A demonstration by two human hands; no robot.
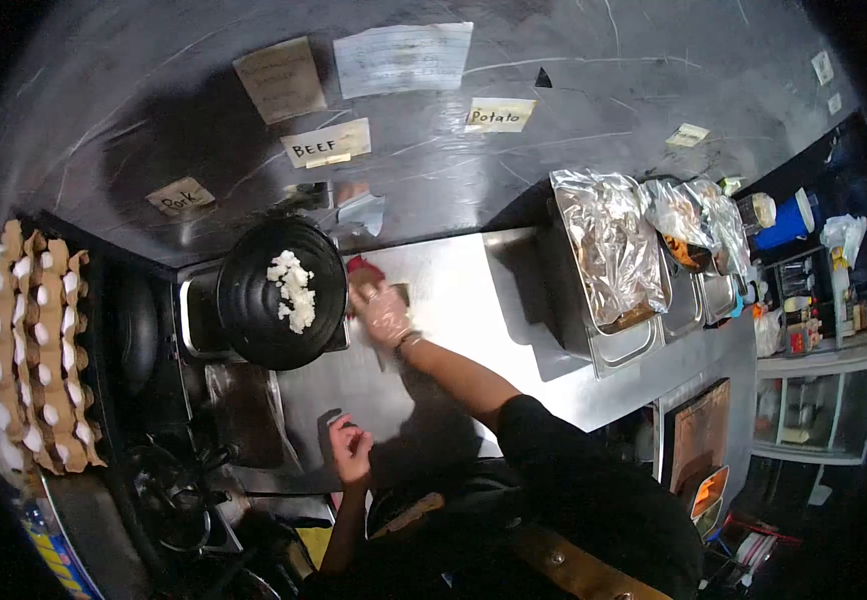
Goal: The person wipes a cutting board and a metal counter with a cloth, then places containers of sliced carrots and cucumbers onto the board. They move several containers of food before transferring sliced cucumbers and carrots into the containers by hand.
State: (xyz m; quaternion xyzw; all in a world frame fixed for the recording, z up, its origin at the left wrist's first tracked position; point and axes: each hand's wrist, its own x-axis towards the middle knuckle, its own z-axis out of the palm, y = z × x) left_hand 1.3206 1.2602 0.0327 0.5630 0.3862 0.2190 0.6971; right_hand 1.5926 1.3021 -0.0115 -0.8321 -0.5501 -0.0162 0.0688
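My right hand (383, 312), in a clear plastic glove, reaches across the steel counter (443, 290) towards the wall. Its fingers press on a red cloth (363, 268), which is mostly hidden under them and partly blurred. Just left of that hand sits a black wok (243, 325) holding a clump of white rice (294, 292). My left hand (351, 452) is bare and hovers over the counter's front edge. Its fingers are loosely curled and apart, and I see nothing held in them.
Trays of eggs (48, 350) stand at the far left, beside a stove with a black pan (138, 320). A foil-covered metal container (608, 250) stands on the right, with smaller steel pans behind it. Handwritten labels (325, 145) hang on the wall. A wooden board (698, 430) lies lower right.
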